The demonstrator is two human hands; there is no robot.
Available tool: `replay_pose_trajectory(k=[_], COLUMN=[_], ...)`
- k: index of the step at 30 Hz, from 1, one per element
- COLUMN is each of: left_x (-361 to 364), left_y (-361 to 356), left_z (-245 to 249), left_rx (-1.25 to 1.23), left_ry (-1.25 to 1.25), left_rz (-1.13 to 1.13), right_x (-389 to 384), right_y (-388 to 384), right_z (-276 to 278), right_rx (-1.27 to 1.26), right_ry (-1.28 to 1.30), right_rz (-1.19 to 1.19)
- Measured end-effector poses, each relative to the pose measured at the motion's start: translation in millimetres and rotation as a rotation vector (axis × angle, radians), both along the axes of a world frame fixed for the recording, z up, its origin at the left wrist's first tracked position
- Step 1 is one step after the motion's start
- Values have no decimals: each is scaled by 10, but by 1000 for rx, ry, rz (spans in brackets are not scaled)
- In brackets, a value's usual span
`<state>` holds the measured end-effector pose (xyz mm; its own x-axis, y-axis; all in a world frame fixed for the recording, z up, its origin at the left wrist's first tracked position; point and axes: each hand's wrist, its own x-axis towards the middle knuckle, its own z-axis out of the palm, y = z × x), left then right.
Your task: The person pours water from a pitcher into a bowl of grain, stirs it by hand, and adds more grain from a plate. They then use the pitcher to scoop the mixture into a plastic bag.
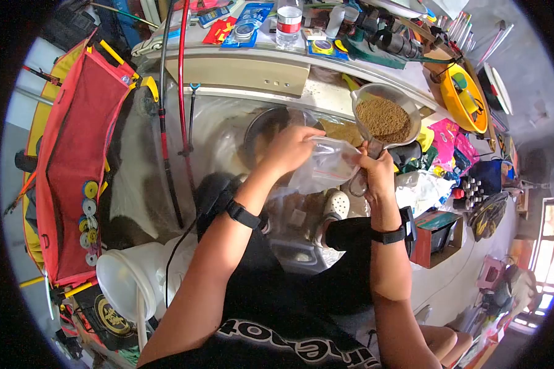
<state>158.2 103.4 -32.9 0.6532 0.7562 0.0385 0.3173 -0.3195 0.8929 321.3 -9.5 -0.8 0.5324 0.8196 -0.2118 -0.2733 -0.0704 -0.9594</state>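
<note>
A clear plastic zip bag (327,163) hangs in front of me, and my left hand (292,147) pinches its upper left edge. My right hand (377,171) is closed around the handle of a large scoop (355,101); the bag's right edge meets its fingertips. Brown granules (385,120) are heaped in the scoop, which is held beyond the bag and to its right. Past my left hand sits a dark round basin (258,132), partly hidden by that hand. More tan granules (341,131) show behind the bag.
A cluttered workbench (228,52) runs along the far side, with a water bottle (289,24) and a yellow basin (465,98). Red and black rods (183,80) stand left of centre. A white bucket (126,280) and a red long bag (83,160) are at left; a cardboard box (437,240) is at right.
</note>
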Motion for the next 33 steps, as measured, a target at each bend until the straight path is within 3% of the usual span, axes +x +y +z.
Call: replay_pose_trajectory(k=[2, 12, 18, 21, 27, 31, 33], left_x=[-14, 2, -17, -39, -68, -107, -145], left_y=[-6, 22, 102, 107, 137, 192, 202], left_z=[46, -20, -85, -88, -107, -241, -156], left_rx=[-99, -153, -85, -90, -42, 85, 109], left_ry=[-14, -9, -192, -58, 100, 65, 74], left_rz=[-54, -164, -4, 72, 168, 283, 322], right_x=[30, -45, -48, -73, -44, -79, -16], right_y=[-42, -42, -10, -32, -127, -207, -258], right_z=[-20, 44, 57, 97, 156, 362, 383], right_rx=[-53, -56, -47, -60, 75, 6, 19], right_ry=[-57, -153, -97, -73, 211, 188, 89], right_rz=[97, 107, 135, 111, 144, 185, 328])
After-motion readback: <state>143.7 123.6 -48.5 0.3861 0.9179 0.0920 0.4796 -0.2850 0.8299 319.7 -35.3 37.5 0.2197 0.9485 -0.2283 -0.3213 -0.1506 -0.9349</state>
